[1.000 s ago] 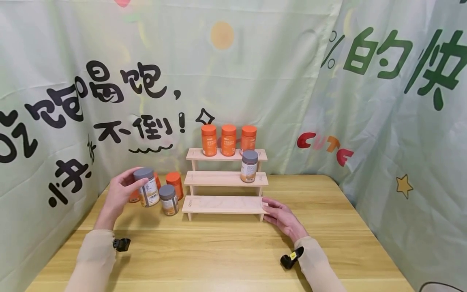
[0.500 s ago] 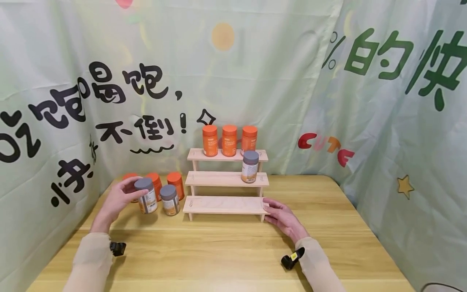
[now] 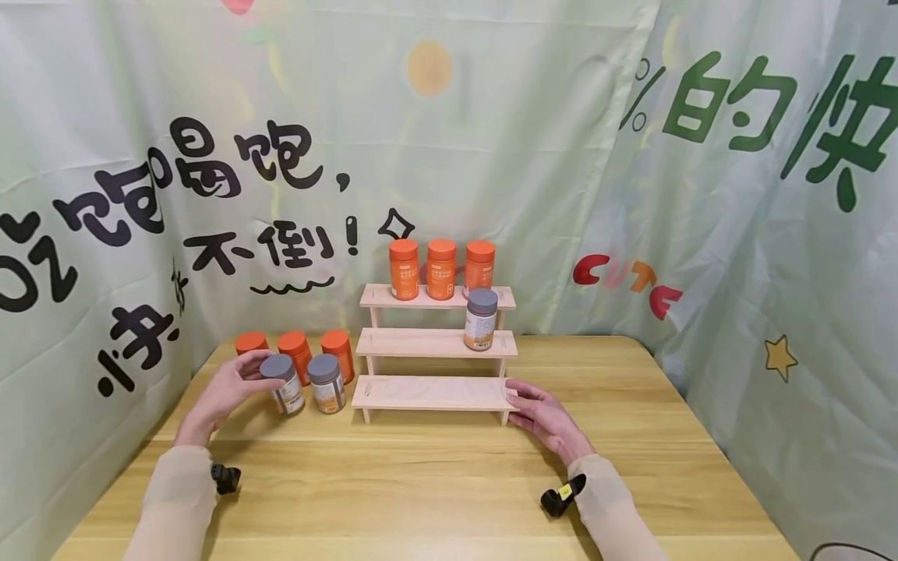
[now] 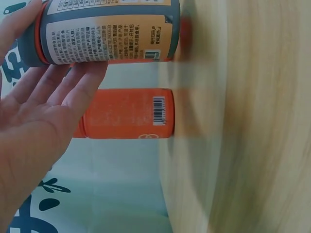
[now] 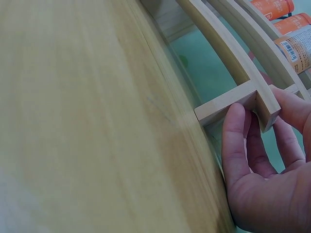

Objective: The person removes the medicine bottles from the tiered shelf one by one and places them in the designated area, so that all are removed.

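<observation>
My left hand (image 3: 231, 392) pinches a grey-lidded jar (image 3: 287, 393) near its lid at the left of the table. In the left wrist view this jar (image 4: 112, 34) has an orange and white printed label, and its base is right at the tabletop. Beside it stands a second grey-lidded jar (image 3: 327, 393). My right hand (image 3: 550, 421) grips the right end of the lowest step of a three-step wooden display stand (image 3: 431, 393). In the right wrist view thumb and fingers close round the end of the board (image 5: 267, 104) by its leg.
Three orange jars (image 3: 337, 354) stand in a row behind the grey-lidded pair. Three more orange jars (image 3: 440, 273) line the stand's top step. A grey-lidded jar (image 3: 480, 323) sits at the right of the middle step. A printed cloth (image 3: 491, 156) hangs behind the wooden table (image 3: 449, 483).
My left hand has lowered the grey-lidded jar to the tabletop beside the other one, bringing the orange jars behind more into sight. The right hand keeps its grip on the stand.
</observation>
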Tool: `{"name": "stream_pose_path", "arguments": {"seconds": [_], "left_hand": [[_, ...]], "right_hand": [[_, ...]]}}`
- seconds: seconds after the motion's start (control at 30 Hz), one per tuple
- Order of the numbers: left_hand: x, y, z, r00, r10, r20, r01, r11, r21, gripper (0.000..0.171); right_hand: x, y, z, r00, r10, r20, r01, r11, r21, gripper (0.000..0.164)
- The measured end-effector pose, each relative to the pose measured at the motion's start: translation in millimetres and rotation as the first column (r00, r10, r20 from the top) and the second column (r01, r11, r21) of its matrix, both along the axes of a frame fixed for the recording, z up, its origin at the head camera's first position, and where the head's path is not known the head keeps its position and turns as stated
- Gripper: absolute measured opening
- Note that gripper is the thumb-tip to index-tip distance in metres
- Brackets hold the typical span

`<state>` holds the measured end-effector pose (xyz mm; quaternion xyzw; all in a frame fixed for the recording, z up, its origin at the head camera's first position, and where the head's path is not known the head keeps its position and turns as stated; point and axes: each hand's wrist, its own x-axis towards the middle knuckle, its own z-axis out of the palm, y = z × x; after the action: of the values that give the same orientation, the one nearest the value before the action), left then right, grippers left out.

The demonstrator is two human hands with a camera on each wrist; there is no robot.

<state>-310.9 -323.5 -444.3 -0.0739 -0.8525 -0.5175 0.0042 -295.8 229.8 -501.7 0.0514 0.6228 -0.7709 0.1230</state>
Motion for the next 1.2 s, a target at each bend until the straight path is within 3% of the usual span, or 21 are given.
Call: {"name": "stream_pose_path", "arguments": {"seconds": [0.43, 1.2], "left_hand": [[-3.6, -2.1, -9.6, 0.998, 0.053, 0.040, -0.051, 0.997, -0.065, 0.083], [-5.0, -4.1, -10.0, 0.995, 0.048, 0.084, -0.046, 0.999, -0.025, 0.088]], "right_hand": [[0.4, -0.1, -0.6, 1.000, 0.000, 0.003, 0.000, 1.000, -0.018, 0.047], [1.3, -0.3, 1.2, 1.000, -0.003, -0.004, 0.003, 1.000, -0.011, 0.048]]}}
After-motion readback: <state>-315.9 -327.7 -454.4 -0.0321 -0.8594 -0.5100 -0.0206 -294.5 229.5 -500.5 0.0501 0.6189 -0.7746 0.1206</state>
